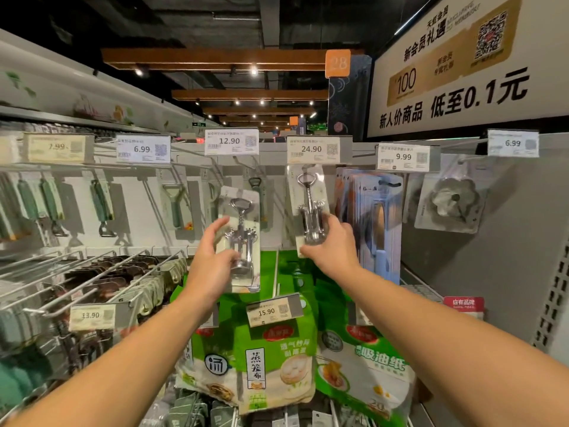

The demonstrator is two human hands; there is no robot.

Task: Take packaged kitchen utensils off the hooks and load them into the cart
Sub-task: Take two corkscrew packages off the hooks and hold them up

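1. My left hand (212, 257) holds a packaged corkscrew (241, 241) by its lower part. The thumb crosses the front of the blister and the fingers go behind the card. The pack hangs lower than its neighbours and looks free of any hook, though I cannot see its top hole clearly.

2. My right hand (331, 241) grips the lower end of a second corkscrew pack (309, 208), fingers wrapped round the blister. Its top sits right under the 24.90 price tag (312, 149), so I judge it is on the hook or just at the tip.

3. Reason for the low grip, as I read it: holding the bottom lets me swing the card and slide it forward along the peg.

4. Room: the price tag caps the peg end, so the card must pass beneath it. A blue-carded pack (377, 217) hangs just beside on the right. Green bags (277, 349) hang below both hands. The space toward me is open.

5. The cart is not in view.
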